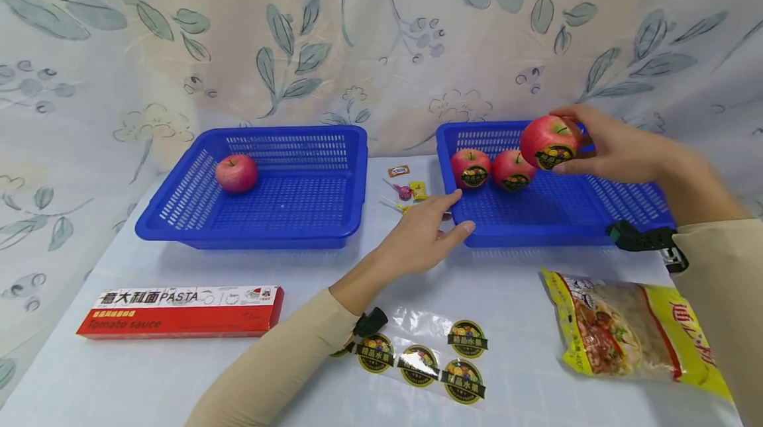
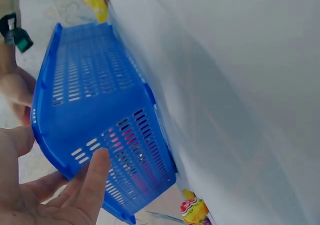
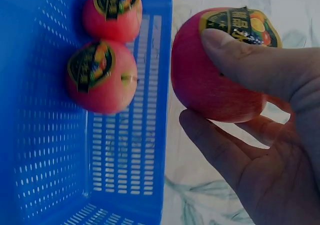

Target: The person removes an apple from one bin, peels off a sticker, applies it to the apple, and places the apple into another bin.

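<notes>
My right hand (image 1: 602,145) holds a red apple (image 1: 548,142) with a round dark sticker above the back of the right blue basket (image 1: 596,215); thumb and fingers (image 3: 250,65) curl round this apple (image 3: 220,70). Two stickered apples (image 1: 471,169) (image 1: 512,171) lie in that basket, also seen in the right wrist view (image 3: 102,77) (image 3: 112,12). My left hand (image 1: 426,235) rests open on the table, fingers touching the right basket's (image 2: 90,110) front left corner. A plain apple (image 1: 236,173) lies in the left blue basket (image 1: 262,228).
A clear sheet with several round stickers (image 1: 423,361) lies near the front edge. A red and white pasta box (image 1: 181,311) lies front left, a yellow snack bag (image 1: 626,331) front right. Small wrapped sweets (image 1: 405,192) lie between the baskets. A leaf-patterned curtain hangs behind.
</notes>
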A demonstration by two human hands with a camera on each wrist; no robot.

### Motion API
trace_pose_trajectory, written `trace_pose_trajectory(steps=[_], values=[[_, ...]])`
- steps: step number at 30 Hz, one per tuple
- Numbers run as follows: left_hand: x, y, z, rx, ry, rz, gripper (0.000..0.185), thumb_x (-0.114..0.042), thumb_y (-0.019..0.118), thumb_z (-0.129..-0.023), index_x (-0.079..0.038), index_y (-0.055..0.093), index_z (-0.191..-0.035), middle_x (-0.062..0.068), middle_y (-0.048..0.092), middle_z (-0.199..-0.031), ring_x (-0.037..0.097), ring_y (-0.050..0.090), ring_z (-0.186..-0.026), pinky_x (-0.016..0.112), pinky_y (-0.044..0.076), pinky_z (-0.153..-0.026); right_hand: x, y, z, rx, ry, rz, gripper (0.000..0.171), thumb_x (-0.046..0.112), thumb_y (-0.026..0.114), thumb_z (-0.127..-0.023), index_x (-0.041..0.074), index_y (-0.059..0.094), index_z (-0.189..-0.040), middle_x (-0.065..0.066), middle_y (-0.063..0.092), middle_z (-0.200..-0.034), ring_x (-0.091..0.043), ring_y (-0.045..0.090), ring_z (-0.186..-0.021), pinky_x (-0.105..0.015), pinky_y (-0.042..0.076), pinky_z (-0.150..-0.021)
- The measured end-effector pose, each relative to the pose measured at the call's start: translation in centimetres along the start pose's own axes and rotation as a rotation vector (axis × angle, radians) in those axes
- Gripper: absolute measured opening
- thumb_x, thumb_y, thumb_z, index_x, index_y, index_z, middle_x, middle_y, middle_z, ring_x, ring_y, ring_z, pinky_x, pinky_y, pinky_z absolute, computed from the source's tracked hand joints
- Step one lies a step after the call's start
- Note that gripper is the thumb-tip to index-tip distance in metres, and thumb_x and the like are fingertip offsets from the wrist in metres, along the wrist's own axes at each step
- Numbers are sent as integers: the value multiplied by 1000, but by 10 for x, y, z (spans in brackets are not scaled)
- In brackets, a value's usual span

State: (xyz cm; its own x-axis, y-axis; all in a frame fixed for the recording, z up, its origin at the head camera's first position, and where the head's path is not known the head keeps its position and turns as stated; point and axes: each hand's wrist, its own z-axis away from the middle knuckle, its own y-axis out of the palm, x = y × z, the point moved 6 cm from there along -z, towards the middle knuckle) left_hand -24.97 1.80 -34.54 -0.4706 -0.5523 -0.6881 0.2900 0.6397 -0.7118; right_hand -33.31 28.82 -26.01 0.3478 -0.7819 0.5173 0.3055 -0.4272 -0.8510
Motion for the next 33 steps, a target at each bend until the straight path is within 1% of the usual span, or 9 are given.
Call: trace_pose_trajectory(steps=[2,5,8,9,12,18,24,29,33], values=[[-2,0,-1,2,-1,-21,67,-46,52,-106,-9,34,-160,10,51,-153,21,63,-123,28,52,-101,-11,-3,-4,17,14,-10,91,17,79,-92,11,18,-159,-23,36,-149,-51,51,-126,-15,53,-82],[-5,0,-3,5,-8,-56,67,-49,52,-106,-11,37,-159,8,52,-153,22,58,-130,34,48,-108,-31,-8,-9,40,55,8,92,18,78,-92,10,16,-160,-26,34,-151,-55,50,-125,-18,52,-83],[-7,2,-5,16,-29,-87,67,-52,52,-105,-13,40,-158,5,51,-154,20,55,-134,37,45,-113,-53,-11,-13,58,100,63,94,20,79,-92,4,15,-159,-32,34,-150,-56,48,-125,-47,53,-97],[-7,2,-6,22,-38,-91,67,-53,52,-104,-14,41,-158,4,51,-154,19,55,-134,37,44,-113,-60,-11,-13,62,118,90,95,21,80,-91,2,16,-158,-34,34,-149,-56,47,-125,-57,50,-99],[-7,3,-6,32,-49,-106,67,-54,54,-103,-15,43,-156,3,52,-154,18,55,-134,37,43,-114,-81,-7,-15,85,169,133,95,24,80,-91,-3,17,-156,-39,34,-145,-58,45,-123,-75,39,-100],[-3,1,-2,22,-63,-123,65,-55,55,-102,-16,47,-154,6,54,-149,21,52,-134,39,44,-113,-114,12,-22,128,251,98,92,23,78,-92,-3,15,-154,-42,35,-139,-63,45,-120,-77,37,-101],[2,3,0,24,-63,-92,66,-57,55,-102,-18,46,-155,6,55,-146,18,57,-122,37,51,-103,-130,28,-27,170,264,97,89,13,78,-90,-6,17,-151,-45,37,-135,-63,41,-121,-79,33,-101],[1,-2,-2,27,-40,-71,67,-55,57,-101,-16,46,-154,6,56,-146,19,63,-118,33,53,-98,-129,30,-35,193,268,88,97,15,80,-89,-6,11,-153,-45,33,-137,-64,36,-123,-79,29,-103],[-2,-17,-2,116,-59,-143,66,-51,59,-101,-18,44,-156,6,56,-148,21,55,-130,37,49,-106,-113,26,-44,204,274,152,107,25,81,-89,-6,4,-156,-48,22,-141,-66,25,-129,-81,24,-105]])
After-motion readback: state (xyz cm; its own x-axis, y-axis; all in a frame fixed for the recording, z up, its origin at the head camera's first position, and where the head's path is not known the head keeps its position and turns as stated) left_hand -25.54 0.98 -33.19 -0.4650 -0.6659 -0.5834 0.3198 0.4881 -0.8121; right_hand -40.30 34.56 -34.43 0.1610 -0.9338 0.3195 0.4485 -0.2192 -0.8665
